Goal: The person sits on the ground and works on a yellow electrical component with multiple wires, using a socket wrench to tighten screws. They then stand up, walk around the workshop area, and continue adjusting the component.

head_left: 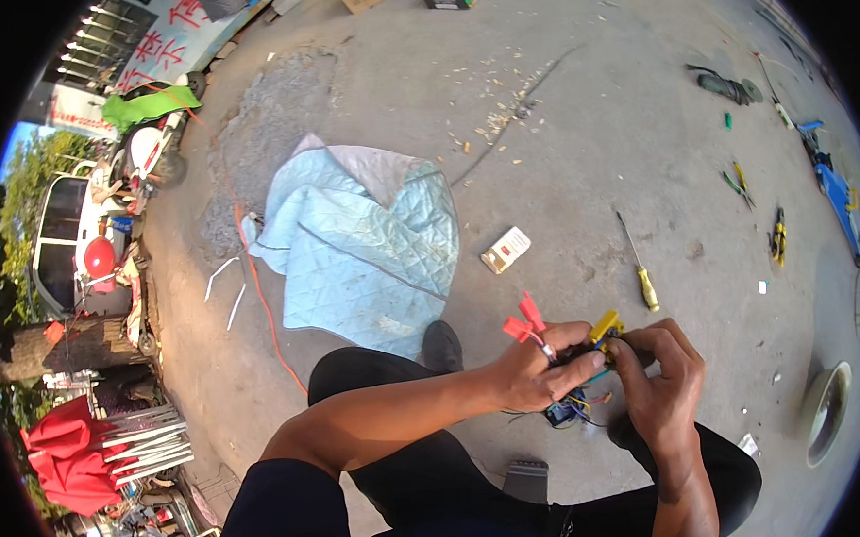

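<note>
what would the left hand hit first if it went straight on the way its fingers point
Past the yellow part at its fingertips, the left hand would likely meet the right hand first, just to its right; exact depth is unclear from one view.

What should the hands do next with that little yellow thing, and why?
Maybe steady the yellow piece with the left hand while the right hand gently works at it, because both hands' fingertips meet there and a tangle of thin wires shows just below.
</note>
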`<state>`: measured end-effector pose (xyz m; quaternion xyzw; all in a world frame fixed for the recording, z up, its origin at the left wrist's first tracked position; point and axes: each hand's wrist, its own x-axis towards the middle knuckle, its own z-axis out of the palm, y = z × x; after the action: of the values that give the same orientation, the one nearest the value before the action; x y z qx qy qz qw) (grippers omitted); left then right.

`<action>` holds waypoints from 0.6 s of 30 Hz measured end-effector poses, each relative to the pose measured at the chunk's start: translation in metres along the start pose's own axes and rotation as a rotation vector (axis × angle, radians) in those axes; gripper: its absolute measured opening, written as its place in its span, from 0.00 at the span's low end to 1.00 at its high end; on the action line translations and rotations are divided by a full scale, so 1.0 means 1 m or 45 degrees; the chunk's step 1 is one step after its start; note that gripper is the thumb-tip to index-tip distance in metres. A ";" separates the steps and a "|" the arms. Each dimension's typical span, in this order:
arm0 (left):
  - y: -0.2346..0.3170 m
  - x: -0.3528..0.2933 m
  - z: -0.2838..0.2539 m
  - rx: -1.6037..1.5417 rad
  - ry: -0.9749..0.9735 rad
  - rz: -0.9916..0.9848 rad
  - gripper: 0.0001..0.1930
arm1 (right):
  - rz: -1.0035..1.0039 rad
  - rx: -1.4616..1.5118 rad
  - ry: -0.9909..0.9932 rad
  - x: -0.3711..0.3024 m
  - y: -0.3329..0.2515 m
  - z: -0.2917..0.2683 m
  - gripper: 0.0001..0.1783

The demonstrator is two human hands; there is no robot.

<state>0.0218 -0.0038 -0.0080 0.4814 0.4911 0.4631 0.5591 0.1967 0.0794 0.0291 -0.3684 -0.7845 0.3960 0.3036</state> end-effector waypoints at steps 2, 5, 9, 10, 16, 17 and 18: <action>-0.001 0.003 0.005 0.084 0.070 0.141 0.11 | -0.092 -0.086 0.050 0.002 -0.006 0.001 0.05; -0.002 0.005 0.009 0.103 0.068 0.190 0.11 | -0.138 -0.105 0.019 0.004 -0.013 -0.002 0.04; -0.001 0.007 0.012 -0.040 0.069 0.208 0.10 | -0.237 -0.164 0.031 0.005 -0.017 -0.009 0.02; -0.001 0.006 0.013 -0.076 0.085 0.227 0.10 | -0.247 -0.183 0.023 0.006 -0.018 -0.011 0.02; -0.009 0.003 0.011 -0.058 0.063 0.176 0.11 | -0.233 -0.111 -0.049 0.010 -0.023 -0.009 0.05; -0.011 0.002 0.010 -0.041 0.050 0.129 0.11 | -0.242 -0.091 -0.049 0.010 -0.023 -0.007 0.05; -0.013 0.002 0.009 -0.047 0.051 0.169 0.12 | -0.249 -0.072 -0.050 0.009 -0.023 -0.006 0.05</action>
<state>0.0318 -0.0044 -0.0204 0.4933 0.4606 0.5175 0.5260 0.1884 0.0795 0.0533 -0.2907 -0.8333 0.3493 0.3148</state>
